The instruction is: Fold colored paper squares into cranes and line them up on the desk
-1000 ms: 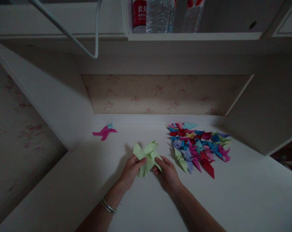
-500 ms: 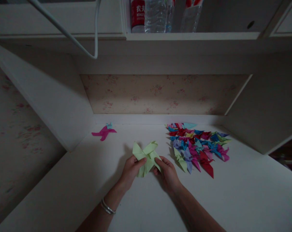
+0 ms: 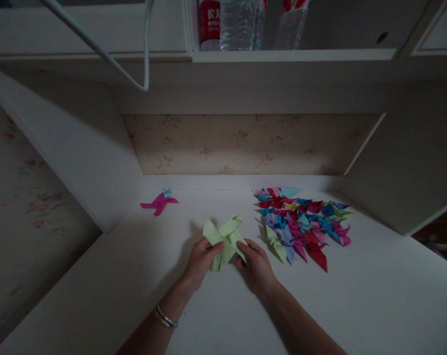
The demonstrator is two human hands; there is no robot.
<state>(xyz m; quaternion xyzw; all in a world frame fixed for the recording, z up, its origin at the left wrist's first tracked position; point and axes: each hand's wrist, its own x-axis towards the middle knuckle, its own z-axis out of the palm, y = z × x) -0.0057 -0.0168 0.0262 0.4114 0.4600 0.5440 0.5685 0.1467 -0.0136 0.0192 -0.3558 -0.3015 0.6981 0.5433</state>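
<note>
A pale green folded paper (image 3: 229, 241) with four spread flaps, like a pinwheel, is held between my two hands above the white desk. My left hand (image 3: 201, 259) pinches its left side, thumb on top. On the right edge, my right hand (image 3: 256, 261) grips a flap between thumb and fingers. The fingers under the paper are partly hidden. To the right of my right hand lie several rows of colourful folded paper birds (image 3: 297, 222). Farther back on the left are a magenta folded paper piece (image 3: 159, 203) and a small light blue one (image 3: 167, 193).
The white desk (image 3: 116, 296) is bounded by side panels (image 3: 71, 148) and a back wall with floral paper (image 3: 245, 145). Overhead, a shelf (image 3: 293, 55) holds several plastic bottles (image 3: 237, 24). A bent white tube (image 3: 146, 59) hangs down at upper left.
</note>
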